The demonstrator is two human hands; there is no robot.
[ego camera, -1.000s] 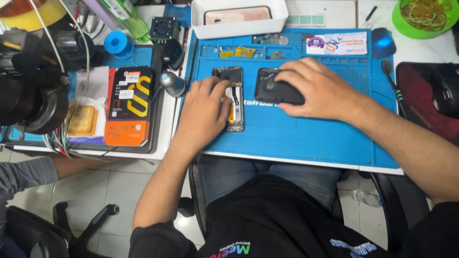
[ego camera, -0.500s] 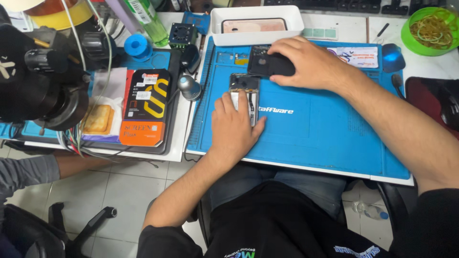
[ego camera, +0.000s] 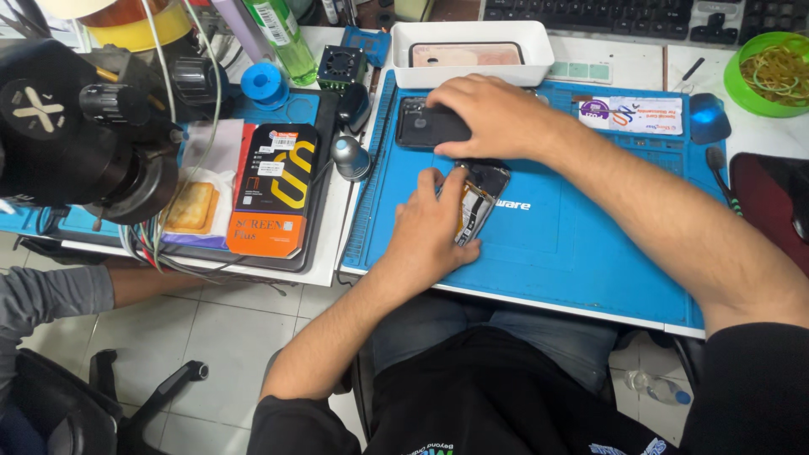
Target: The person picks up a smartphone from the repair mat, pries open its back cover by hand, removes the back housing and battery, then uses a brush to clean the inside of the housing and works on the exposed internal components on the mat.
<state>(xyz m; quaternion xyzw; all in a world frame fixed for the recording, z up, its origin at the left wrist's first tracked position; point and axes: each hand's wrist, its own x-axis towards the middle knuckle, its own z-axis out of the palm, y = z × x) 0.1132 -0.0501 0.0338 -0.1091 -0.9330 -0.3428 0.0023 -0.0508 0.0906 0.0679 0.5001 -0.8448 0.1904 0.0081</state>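
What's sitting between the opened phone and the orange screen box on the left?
In the head view, a small grey dome-headed lamp stands between the opened phone and the orange screen box, beside the blue mat's edge.

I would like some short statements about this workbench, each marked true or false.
1. The left hand rests on the opened phone. True.
2. The right hand holds a screwdriver. False: it lies on a black back cover.
3. The phone lies on a blue mat. True.
4. The green bowl holds screws. False: it holds rubber bands.
5. The white tray is empty. False: a pinkish phone lies inside.
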